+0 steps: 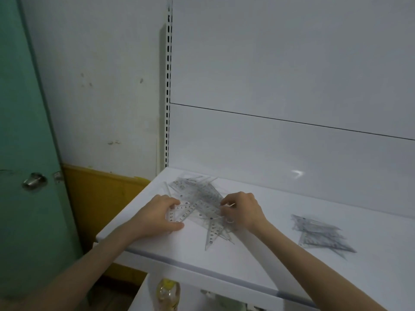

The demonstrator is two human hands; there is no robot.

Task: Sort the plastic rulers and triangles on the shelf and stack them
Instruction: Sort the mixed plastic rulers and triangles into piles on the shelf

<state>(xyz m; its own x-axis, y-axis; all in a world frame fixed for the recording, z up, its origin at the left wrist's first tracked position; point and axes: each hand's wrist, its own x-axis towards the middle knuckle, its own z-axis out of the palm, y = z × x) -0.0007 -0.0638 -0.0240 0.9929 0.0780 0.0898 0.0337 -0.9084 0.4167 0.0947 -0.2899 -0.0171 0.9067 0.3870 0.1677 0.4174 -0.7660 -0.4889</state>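
**Spotter:** Where's the work sitting?

**Operator:** I've got a loose pile (197, 196) of clear plastic rulers and triangles on the white shelf (247, 261), towards its left end, between my two hands. A tidier stack (321, 235) lies well apart to the right.

**Spotter:** What are the hands doing?

**Operator:** My left hand (160, 215) has its fingers above and thumb below, curled round a small triangle (179, 213) at the pile's near-left edge. My right hand (243, 211) has its fingertips curled down into the pile's right side. I cannot tell whether they actually pinch a piece.

**Spotter:** How will they handle?

**Operator:** Light, thin, stiff and slick, I'd judge. They're see-through and overlapped, so edges are hard to read, and one piece may drag its neighbours along. I'd take each by an edge or corner overhanging the others, thumb under, rather than pressing flat. Bending could snap them.
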